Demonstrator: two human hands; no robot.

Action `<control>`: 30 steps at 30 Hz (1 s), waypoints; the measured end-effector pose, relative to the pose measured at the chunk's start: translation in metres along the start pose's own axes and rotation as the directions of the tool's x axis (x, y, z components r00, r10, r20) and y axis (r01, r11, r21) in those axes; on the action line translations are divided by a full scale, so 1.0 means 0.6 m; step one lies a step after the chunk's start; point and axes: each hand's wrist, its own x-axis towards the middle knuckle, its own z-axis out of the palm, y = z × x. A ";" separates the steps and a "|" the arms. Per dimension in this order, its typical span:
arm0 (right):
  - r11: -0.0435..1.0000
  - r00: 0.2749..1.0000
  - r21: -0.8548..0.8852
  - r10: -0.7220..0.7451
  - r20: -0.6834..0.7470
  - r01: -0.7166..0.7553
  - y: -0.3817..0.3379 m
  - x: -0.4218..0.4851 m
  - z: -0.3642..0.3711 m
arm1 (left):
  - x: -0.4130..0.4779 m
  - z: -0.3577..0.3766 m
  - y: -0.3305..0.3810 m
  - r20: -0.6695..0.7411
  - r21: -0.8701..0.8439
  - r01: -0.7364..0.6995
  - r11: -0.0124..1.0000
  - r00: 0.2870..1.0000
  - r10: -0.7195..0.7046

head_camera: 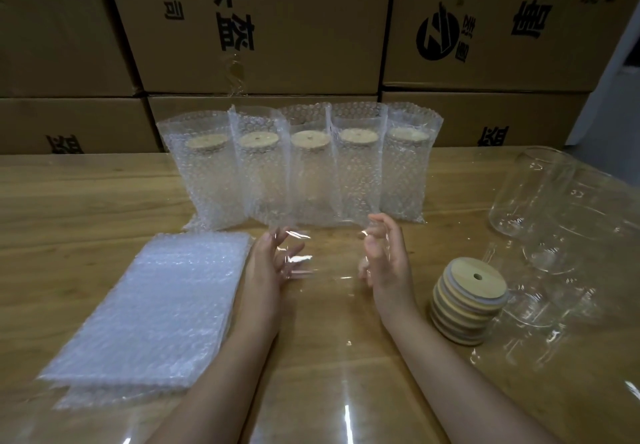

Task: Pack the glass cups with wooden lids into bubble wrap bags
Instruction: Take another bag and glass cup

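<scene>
**Currently: five cups bagged, both hands hovering mid-table**

At the left, a flat stack of bubble wrap bags is lying on the wooden table, its right edge just beside the left hand. That hand is hovering over the middle of the table, palm turned inward, fingers spread and lightly bent. Behind the hands, five bagged cups are standing upright in a row, side by side and touching. Each is showing a round wooden lid through its bubble wrap, and the bag mouths are standing open above the lids.

The right hand is facing the left one, fingers loosely curled. Glints are showing between the two palms. They may be a clear glass held there or only shine from the table's glossy cover, so I cannot tell whether either hand is gripping anything.

Just right of the right hand, a stack of wooden lids is sitting on the table, the top lid showing a small hole. Further right, bare glass cups are crowding the table's edge. Printed cardboard boxes are filling the background.
</scene>
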 end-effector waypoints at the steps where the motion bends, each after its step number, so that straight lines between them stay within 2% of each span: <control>1: 1.000 1.000 -0.015 -0.003 0.005 0.003 0.000 0.000 0.000 | 0.001 -0.001 0.000 -0.009 -0.015 0.012 1.000 1.000 -0.012; 7: 0.992 0.999 -0.122 -0.026 -0.030 0.022 -0.004 -0.003 0.008 | 0.007 -0.009 -0.009 -0.006 0.037 0.044 0.998 0.999 -0.044; 11: 0.981 0.997 -0.194 -0.027 -0.076 0.012 -0.004 -0.004 0.008 | 0.004 -0.011 -0.009 0.048 0.096 -0.007 0.995 0.999 0.002; 15: 0.986 0.993 -0.168 -0.014 -0.119 -0.007 -0.007 -0.001 0.007 | -0.003 -0.008 -0.008 0.084 0.155 -0.080 0.985 0.994 0.068; 18: 0.992 0.995 -0.129 -0.023 -0.101 0.010 -0.010 -0.004 0.010 | -0.002 -0.008 -0.010 0.068 0.158 -0.097 0.983 0.994 0.088; 22: 0.997 0.998 -0.073 -0.021 -0.053 0.018 -0.014 -0.006 0.011 | -0.003 -0.004 -0.006 0.078 0.117 -0.059 0.991 0.996 0.050; 25: 1.000 0.998 -0.017 -0.020 -0.067 0.019 -0.012 -0.004 0.005 | -0.007 0.000 0.003 0.091 0.102 -0.024 0.994 0.996 0.014; 30: 0.999 0.998 -0.004 0.049 -0.026 -0.049 -0.003 0.002 -0.001 | -0.014 -0.001 0.016 0.110 -0.001 -0.012 1.000 0.994 0.012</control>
